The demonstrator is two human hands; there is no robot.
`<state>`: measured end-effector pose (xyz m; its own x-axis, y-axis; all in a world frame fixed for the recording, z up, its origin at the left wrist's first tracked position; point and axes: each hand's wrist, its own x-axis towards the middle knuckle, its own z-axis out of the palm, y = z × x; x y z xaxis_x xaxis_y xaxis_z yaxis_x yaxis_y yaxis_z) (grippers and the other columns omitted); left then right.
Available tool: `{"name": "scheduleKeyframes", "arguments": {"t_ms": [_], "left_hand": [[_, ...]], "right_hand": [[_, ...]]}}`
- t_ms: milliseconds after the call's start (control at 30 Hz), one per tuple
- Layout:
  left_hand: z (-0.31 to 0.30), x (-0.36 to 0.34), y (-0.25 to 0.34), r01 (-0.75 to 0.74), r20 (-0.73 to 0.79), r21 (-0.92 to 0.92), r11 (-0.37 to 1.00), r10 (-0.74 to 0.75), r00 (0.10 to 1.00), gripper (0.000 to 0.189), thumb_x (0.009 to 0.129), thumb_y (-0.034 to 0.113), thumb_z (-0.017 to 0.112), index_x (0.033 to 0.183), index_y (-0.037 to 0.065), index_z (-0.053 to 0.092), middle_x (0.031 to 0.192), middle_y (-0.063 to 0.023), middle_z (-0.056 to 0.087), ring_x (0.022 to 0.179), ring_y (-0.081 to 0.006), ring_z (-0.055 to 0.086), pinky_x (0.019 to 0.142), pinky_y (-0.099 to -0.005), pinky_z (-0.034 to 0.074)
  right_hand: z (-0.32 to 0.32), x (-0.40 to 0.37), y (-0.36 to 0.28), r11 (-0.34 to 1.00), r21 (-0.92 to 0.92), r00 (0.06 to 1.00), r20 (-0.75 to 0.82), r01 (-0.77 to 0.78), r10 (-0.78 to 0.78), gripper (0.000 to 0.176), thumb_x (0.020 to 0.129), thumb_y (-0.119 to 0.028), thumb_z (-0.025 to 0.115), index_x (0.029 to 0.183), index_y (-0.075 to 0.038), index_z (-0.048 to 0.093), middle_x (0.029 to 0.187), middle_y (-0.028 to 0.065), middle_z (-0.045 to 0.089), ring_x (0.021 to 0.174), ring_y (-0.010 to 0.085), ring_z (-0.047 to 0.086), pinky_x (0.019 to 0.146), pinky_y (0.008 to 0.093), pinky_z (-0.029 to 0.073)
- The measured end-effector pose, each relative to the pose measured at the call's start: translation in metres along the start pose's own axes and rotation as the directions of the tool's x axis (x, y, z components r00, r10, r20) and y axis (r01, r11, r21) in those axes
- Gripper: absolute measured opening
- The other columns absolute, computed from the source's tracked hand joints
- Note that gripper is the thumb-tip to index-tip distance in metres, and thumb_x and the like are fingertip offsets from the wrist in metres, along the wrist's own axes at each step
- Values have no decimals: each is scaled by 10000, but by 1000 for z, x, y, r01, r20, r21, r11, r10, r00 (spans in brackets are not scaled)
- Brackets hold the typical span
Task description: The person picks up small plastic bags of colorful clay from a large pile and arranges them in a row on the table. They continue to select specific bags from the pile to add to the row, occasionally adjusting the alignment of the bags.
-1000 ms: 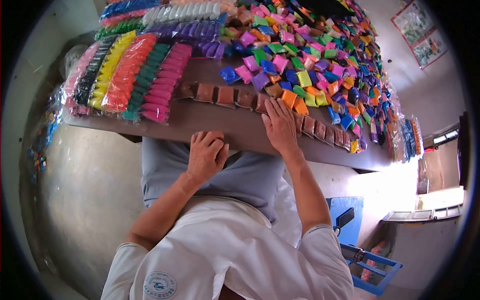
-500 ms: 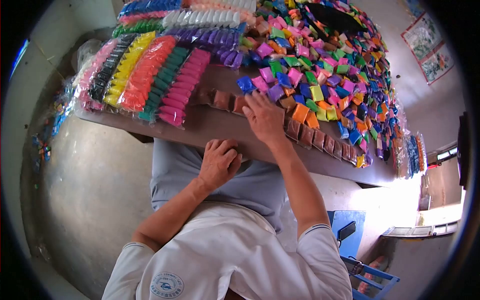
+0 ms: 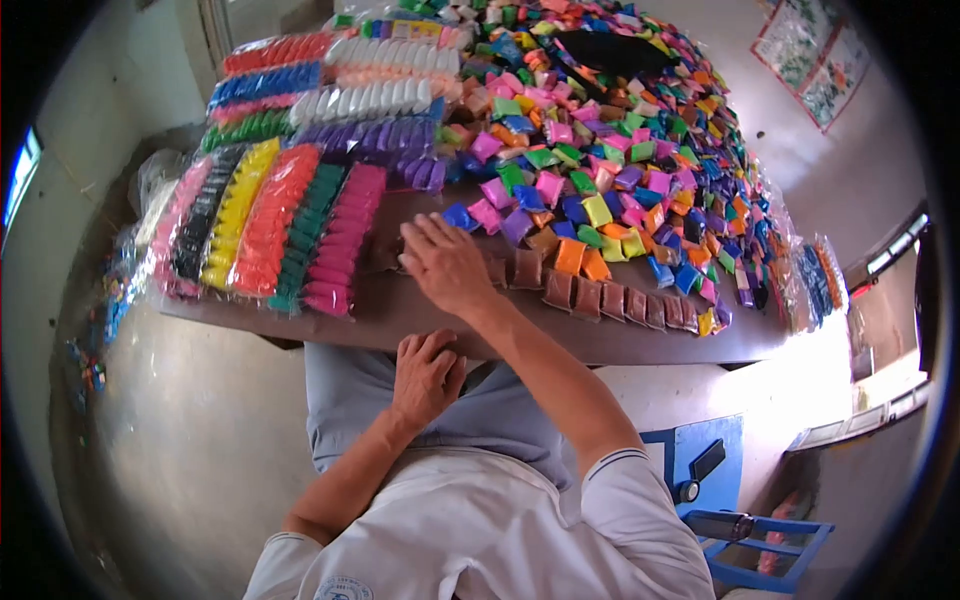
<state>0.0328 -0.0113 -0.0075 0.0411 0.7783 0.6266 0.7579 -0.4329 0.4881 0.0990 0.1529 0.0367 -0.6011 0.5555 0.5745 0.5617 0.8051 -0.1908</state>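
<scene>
My right hand (image 3: 447,265) lies palm down over the left end of a row of small brown packets (image 3: 587,298), its fingers stretched out. It covers some of the packets, and a bit of clear wrapping shows left of its fingertips. At the table's front edge my left hand (image 3: 428,378) rests with curled fingers, and nothing shows in them. Close to my right fingertips lies a blue packet (image 3: 459,217), beside pink and purple ones. Left of the hand is a long bag of magenta packets (image 3: 345,240).
Long clear bags in teal, red (image 3: 275,225), yellow and black line the table's left side, with more bags behind. A large heap of mixed colored packets (image 3: 600,150) covers the right and back, a black item (image 3: 615,50) on it. A blue stool (image 3: 710,455) stands at right.
My right hand has moved left along the brown row, uncovering packets it was over. My left hand stays by the table edge. The whole view has shifted with my head.
</scene>
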Motion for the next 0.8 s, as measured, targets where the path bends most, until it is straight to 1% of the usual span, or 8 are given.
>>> {"name": "scheduleKeyframes", "arguments": {"t_ms": [67, 167, 300, 533, 633, 700, 767, 800], "left_hand": [[0, -1, -1, -16, 12, -8, 1000, 16, 1000, 125, 807, 83, 730, 809, 55, 609, 1188, -99, 628, 1048, -320, 578, 930, -461, 425], [0, -4, -2, -36, 23, -8, 999, 36, 999, 125, 796, 63, 733, 828, 46, 613, 1215, -114, 618, 1064, -340, 565, 935, -471, 419], [2, -5, -2, -47, -1, 20, 999, 47, 999, 126, 786, 57, 736, 825, 43, 617, 1219, -126, 616, 1064, -353, 563, 933, -477, 420], [4, -7, -3, -52, 7, 44, 998, 51, 999, 108, 798, 90, 734, 819, 41, 641, 1267, -131, 614, 1086, -353, 570, 960, -483, 426], [0, -5, -3, -70, 4, 12, 997, 70, 998, 106, 777, 58, 740, 816, 41, 643, 1242, -131, 624, 1066, -348, 574, 944, -476, 426], [0, -8, -4, -56, 31, 19, 998, 55, 998, 119, 778, 66, 740, 784, 41, 624, 1244, -128, 630, 1072, -346, 579, 939, -478, 430], [1, -10, -4, -45, 41, 32, 998, 43, 998, 120, 788, 86, 742, 783, 52, 627, 1258, -117, 622, 1086, -336, 579, 949, -480, 431], [2, -10, -5, -44, 46, 47, 998, 42, 998, 123, 797, 105, 744, 782, 62, 629, 1272, -105, 614, 1100, -326, 580, 959, -482, 432]], "right_hand": [[12, 12, -9, 1000, 11, 1000, -23, 15, -15, 476, 953, -327, 647, 1337, -50, 597, 1409, 171, 580, 1345, 364, 507, 1094, 473, 417], [23, 17, -19, 996, 77, 993, 113, -52, 43, 510, 953, -358, 650, 1350, -45, 591, 1425, 178, 562, 1363, 364, 479, 1100, 474, 398], [45, 3, -18, 999, -32, 993, 118, -6, 10, 543, 962, -378, 642, 1380, -37, 576, 1437, 180, 553, 1385, 353, 455, 1122, 468, 366], [48, 4, -19, 998, -54, 990, 137, -28, 35, 534, 984, -380, 617, 1398, -46, 578, 1453, 191, 547, 1391, 365, 451, 1136, 490, 349], [43, 15, -10, 997, 49, 998, 36, -62, 60, 415, 969, -343, 621, 1265, -52, 649, 1338, 197, 614, 1282, 374, 547, 1045, 487, 436], [11, 35, 19, 950, 300, 996, 22, -92, 89, 257, 935, -262, 625, 1072, -50, 673, 1150, 189, 667, 1108, 387, 626, 894, 485, 508], [-18, 49, 62, 956, 274, 979, -137, -109, 151, 130, 905, -169, 605, 942, -49, 641, 1021, 172, 664, 994, 390, 641, 788, 490, 518], [-30, 54, 88, 957, 221, 967, -132, -188, 220, 124, 901, -145, 591, 966, -61, 657, 1025, 174, 671, 1008, 393, 644, 808, 485, 525]]}}
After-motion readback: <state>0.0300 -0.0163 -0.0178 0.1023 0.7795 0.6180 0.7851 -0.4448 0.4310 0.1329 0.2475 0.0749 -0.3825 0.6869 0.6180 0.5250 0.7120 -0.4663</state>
